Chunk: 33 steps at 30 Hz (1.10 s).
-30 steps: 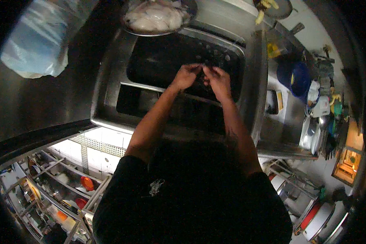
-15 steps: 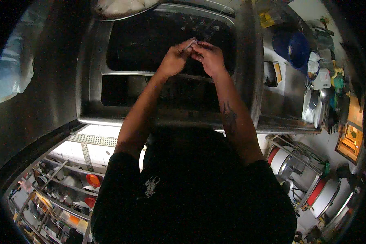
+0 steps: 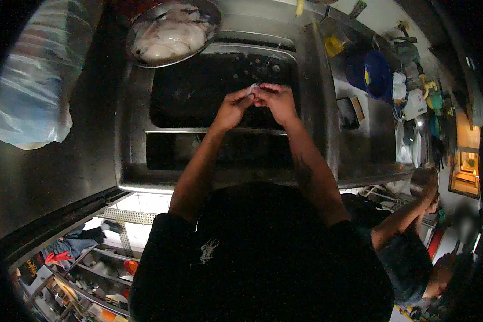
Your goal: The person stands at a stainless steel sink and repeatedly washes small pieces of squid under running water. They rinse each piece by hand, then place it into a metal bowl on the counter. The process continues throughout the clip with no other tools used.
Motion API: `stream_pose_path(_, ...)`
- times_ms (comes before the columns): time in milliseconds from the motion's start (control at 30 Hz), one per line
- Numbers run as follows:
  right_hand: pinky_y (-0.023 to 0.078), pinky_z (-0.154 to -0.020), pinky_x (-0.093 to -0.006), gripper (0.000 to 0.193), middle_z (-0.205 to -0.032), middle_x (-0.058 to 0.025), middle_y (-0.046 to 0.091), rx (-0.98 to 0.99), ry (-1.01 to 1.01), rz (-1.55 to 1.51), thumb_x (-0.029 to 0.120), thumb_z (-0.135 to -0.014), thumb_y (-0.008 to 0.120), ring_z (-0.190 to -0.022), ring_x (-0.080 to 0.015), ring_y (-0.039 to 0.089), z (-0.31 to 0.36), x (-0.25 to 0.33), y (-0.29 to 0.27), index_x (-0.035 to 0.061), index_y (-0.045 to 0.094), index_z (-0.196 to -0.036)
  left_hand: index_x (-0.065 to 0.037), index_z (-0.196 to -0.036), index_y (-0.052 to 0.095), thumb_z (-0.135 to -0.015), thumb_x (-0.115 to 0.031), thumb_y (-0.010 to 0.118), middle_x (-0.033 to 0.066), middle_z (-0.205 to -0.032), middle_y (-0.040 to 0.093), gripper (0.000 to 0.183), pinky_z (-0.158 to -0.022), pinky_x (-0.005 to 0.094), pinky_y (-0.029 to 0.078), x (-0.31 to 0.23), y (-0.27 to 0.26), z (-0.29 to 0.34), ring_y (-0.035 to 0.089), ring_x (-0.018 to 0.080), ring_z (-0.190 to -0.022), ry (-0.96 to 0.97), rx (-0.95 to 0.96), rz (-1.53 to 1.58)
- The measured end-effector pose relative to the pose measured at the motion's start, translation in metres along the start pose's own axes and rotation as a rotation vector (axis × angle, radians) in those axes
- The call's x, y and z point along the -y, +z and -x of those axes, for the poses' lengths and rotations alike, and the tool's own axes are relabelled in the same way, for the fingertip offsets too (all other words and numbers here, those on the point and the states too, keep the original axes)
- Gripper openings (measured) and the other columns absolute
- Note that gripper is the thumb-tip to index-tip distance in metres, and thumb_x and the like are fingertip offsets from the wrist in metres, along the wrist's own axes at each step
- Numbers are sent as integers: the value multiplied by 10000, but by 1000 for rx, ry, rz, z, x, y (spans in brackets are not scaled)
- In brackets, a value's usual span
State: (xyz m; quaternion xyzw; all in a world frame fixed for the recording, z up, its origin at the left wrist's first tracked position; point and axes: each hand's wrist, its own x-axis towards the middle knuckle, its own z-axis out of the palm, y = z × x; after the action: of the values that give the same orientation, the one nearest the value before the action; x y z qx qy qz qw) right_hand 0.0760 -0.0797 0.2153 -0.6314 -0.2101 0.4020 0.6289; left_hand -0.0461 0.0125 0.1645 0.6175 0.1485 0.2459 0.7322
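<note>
Over the far basin of a dark metal sink [image 3: 172, 130], my left hand [image 3: 232, 110] and my right hand [image 3: 279, 102] meet at the fingertips. Between them is a small whitish, soft-looking piece [image 3: 253, 87], pinched from both sides; its kind is too small to make out. Fingers of both hands hide part of it. Beyond the hands, several small pale scraps [image 3: 275, 68] lie in the basin. At the far left corner of the sink stands a round metal bowl [image 3: 155, 65] heaped with glossy white, squid-like pieces [image 3: 169, 42].
A large clear plastic bag [image 3: 35, 91] lies on the left counter. On the right are a dark blue bucket [image 3: 362, 75] and a small black tray [image 3: 348, 114]. Another person [image 3: 405, 263] is close by at the lower right, with a round pan-like thing [image 3: 424, 180] near their hands.
My view has shifted, bringing more of the bowl and bag into sight. Another person has appeared at the lower right. Both my hands still pinch the whitish piece over the basin.
</note>
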Motion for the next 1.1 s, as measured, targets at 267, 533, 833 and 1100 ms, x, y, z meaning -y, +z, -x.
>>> stream_pose_path(267, 489, -522, -238, 122, -708, -70, 632, 200, -140, 449, 15, -776, 637, -591, -110, 593, -8, -20, 4, -65, 650, -867, -13, -871, 690, -818, -98, 596, 107, -706, 661, 137, -602, 273, 474, -46, -22, 13, 595, 119, -614, -168, -15, -556)
stream_pose_path(533, 487, -500, -242, 214, -662, -72, 634, -166, -101, 273, 70, -752, 691, -554, -105, 580, -3, -42, 6, -62, 644, -914, 16, -845, 682, -821, -131, 600, 86, -649, 650, 170, -573, 264, 470, -19, -15, 8, 595, 107, -593, 120, -415, -431)
stream_pose_path(833, 479, -554, -271, 152, -707, -81, 639, 238, -37, 827, 130, -782, 628, -604, -133, 606, 57, -44, -58, -3, 663, -846, -16, -964, 651, -887, -102, 567, 29, -868, 643, 143, -685, 271, 499, -46, -87, -7, 591, 112, -772, -46, -588, 244)
stream_pose_path(1100, 500, -788, -373, 269, -911, -115, 675, 565, -100, 946, 163, -741, 641, -845, -264, 649, 65, -67, -6, 35, 660, -976, -1, -1001, 648, -821, -131, 602, 122, -885, 659, 226, -759, 367, 527, -138, -149, -79, 640, 224, -849, 156, -521, -707)
